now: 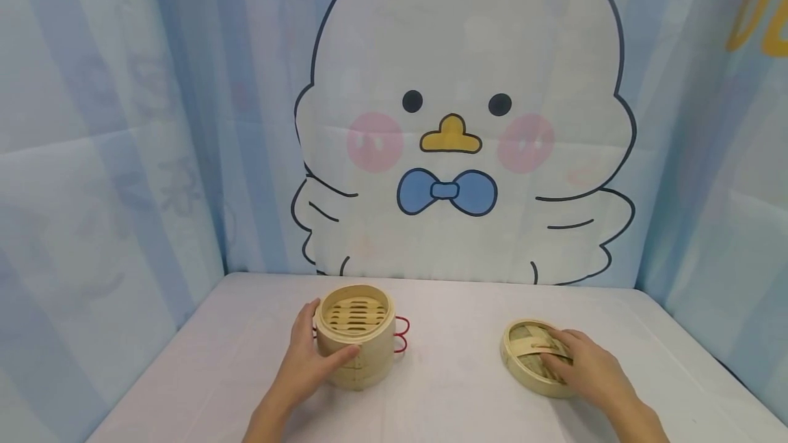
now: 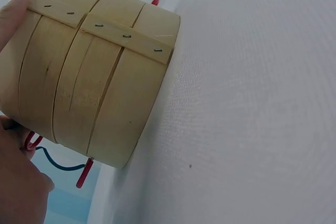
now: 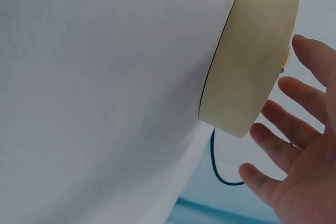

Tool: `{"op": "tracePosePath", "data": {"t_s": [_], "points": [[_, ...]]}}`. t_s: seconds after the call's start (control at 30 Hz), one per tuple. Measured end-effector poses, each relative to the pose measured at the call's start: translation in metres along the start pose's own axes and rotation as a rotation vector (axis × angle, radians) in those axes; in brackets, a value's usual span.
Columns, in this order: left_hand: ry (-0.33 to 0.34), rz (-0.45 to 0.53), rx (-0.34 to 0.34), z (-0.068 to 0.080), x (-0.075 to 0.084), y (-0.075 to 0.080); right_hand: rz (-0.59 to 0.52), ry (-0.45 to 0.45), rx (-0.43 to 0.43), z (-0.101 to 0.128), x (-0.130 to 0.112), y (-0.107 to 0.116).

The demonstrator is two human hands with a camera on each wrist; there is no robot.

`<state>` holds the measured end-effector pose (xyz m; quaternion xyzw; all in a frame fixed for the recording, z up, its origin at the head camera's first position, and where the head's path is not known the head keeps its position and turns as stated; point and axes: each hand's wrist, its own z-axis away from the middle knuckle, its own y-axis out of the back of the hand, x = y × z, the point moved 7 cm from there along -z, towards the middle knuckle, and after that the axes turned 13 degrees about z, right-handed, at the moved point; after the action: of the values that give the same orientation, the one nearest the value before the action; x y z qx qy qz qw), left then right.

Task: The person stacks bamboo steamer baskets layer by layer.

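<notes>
A stacked two-tier bamboo steamer [image 1: 364, 361] stands upright on the left half of the table, its slatted top tier uncovered. My left hand [image 1: 314, 357] grips it from the left, thumb across the near wall and fingers round the far left side. Staples and red side loops show in the left wrist view on the same steamer [image 2: 100, 77]. To the right, the round bamboo lid [image 1: 529, 368] lies flat with its woven top and strap handle up. Over its right side is my right hand [image 1: 587, 368]; in the right wrist view its fingers are spread beside the lid [image 3: 252, 56].
A white cloth covers the table [image 1: 449, 388]. Behind it hangs a curtain [image 1: 455, 238] printed with a white bird, and striped blue curtains [image 1: 111, 190] flank the sides. A dark cord-like line [image 3: 214, 161] shows beyond the lid in the right wrist view.
</notes>
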<state>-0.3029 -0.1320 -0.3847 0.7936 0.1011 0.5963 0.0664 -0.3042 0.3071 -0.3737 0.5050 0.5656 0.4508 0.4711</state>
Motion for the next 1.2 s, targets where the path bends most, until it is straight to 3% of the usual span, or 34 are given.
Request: {"op": "tracePosePath", "data": {"t_s": [0.5, 0.9, 1.2], "points": [[0.02, -0.021, 0.002, 0.0, 0.0, 0.0, -0.025, 0.121, 0.051, -0.002, -0.003, 0.003], [0.011, -0.032, 0.0, 0.0, 0.001, 0.002, -0.078, 0.188, 0.036, -0.01, -0.001, 0.003], [0.02, -0.029, -0.001, -0.001, 0.0, 0.002, -0.099, 0.174, 0.035, -0.012, -0.001, 0.001]]}}
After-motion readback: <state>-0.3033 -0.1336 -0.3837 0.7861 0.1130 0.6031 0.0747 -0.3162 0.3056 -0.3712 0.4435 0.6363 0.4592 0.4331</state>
